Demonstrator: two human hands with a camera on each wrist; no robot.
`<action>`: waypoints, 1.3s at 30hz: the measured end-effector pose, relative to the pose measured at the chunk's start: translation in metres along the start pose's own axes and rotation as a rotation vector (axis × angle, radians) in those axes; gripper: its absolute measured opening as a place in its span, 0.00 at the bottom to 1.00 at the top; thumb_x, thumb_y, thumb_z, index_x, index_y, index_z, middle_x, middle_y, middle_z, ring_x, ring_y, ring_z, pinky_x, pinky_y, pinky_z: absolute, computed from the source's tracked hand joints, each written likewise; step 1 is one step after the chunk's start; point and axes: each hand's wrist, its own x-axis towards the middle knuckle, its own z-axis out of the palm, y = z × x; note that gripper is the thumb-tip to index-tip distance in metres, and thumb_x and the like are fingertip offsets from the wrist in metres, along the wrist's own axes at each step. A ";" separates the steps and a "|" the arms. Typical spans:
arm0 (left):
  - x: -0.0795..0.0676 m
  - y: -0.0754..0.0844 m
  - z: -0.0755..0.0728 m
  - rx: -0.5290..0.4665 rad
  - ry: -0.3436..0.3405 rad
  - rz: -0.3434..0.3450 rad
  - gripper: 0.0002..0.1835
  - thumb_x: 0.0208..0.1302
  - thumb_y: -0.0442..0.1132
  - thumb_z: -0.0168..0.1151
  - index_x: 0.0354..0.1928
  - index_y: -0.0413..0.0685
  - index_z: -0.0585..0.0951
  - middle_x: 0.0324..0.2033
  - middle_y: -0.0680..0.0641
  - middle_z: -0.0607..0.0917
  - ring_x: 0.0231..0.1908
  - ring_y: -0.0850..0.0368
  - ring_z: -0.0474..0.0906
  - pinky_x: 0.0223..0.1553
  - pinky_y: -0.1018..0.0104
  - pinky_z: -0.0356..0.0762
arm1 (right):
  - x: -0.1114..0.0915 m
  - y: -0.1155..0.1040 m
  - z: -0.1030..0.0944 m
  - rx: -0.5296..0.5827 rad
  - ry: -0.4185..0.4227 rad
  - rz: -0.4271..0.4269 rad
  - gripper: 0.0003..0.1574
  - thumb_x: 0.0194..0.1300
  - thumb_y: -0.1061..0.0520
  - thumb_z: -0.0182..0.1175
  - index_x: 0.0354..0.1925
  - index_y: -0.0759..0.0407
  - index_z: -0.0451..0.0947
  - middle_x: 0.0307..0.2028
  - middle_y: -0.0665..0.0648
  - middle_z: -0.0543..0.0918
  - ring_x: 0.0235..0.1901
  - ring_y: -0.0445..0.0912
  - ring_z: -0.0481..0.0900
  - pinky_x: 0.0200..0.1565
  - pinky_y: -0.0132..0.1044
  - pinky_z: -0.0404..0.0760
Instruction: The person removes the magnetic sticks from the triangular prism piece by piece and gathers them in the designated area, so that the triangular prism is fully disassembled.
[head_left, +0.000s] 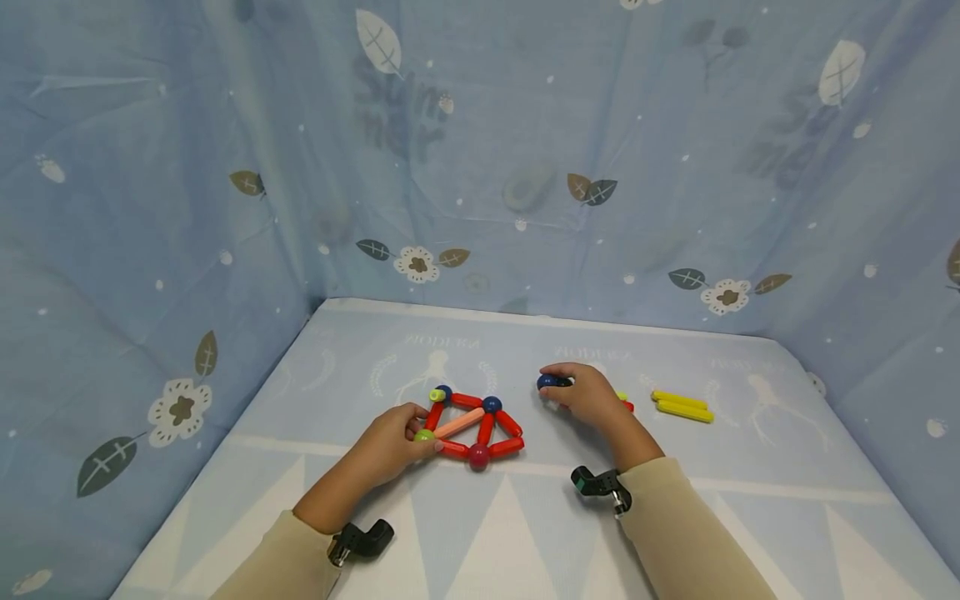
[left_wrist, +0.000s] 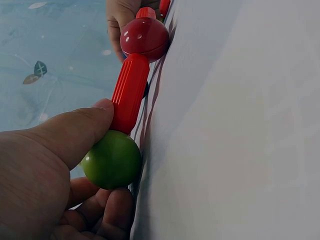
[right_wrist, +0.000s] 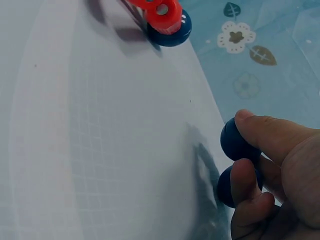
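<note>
A magnetic stick-and-ball frame lies on the table, with red sticks [head_left: 507,447] and a longer salmon stick [head_left: 459,423] joining a dark red ball [head_left: 478,456], blue balls [head_left: 491,405] and a green ball [left_wrist: 111,160]. At its left corner my left hand [head_left: 390,443] pinches the green ball, thumb reaching along a red stick. A short pale yellow-green piece [head_left: 437,395] sits at the far left blue ball. To the right of the frame, my right hand [head_left: 585,393] holds two loose blue balls [right_wrist: 237,140], seen one beside the other in the right wrist view.
Two yellow sticks [head_left: 684,408] lie side by side beyond the right hand. Red and yellow-green pieces [head_left: 628,406] show partly behind that hand. Blue printed curtains [head_left: 517,167] hang along the back and both sides of the table.
</note>
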 end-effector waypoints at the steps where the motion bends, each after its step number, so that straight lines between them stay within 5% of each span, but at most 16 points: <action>1: 0.000 0.000 0.000 -0.001 -0.001 -0.001 0.31 0.59 0.48 0.80 0.60 0.41 0.79 0.40 0.51 0.81 0.39 0.56 0.74 0.44 0.61 0.77 | 0.000 0.000 0.000 -0.001 0.002 0.007 0.29 0.67 0.46 0.73 0.65 0.41 0.82 0.65 0.61 0.77 0.37 0.47 0.83 0.40 0.38 0.81; 15: 0.000 0.001 0.001 -0.003 -0.004 -0.006 0.32 0.60 0.47 0.80 0.61 0.41 0.78 0.40 0.51 0.81 0.40 0.56 0.74 0.44 0.60 0.78 | 0.002 -0.009 0.001 -0.039 -0.008 0.068 0.27 0.68 0.47 0.72 0.64 0.46 0.82 0.47 0.57 0.84 0.28 0.47 0.81 0.32 0.39 0.75; 30: 0.000 0.000 0.000 0.007 -0.006 -0.015 0.32 0.59 0.48 0.80 0.61 0.42 0.78 0.40 0.51 0.81 0.40 0.56 0.75 0.43 0.62 0.77 | 0.003 -0.009 0.000 -0.067 0.001 0.081 0.29 0.68 0.47 0.72 0.65 0.46 0.81 0.57 0.60 0.82 0.26 0.46 0.82 0.33 0.38 0.76; 39: -0.001 0.002 -0.001 -0.015 -0.013 -0.024 0.32 0.59 0.48 0.80 0.61 0.41 0.78 0.40 0.51 0.81 0.40 0.56 0.75 0.43 0.61 0.78 | -0.012 -0.023 -0.009 -0.036 0.071 0.043 0.31 0.70 0.45 0.70 0.68 0.48 0.78 0.57 0.56 0.83 0.33 0.49 0.84 0.38 0.41 0.78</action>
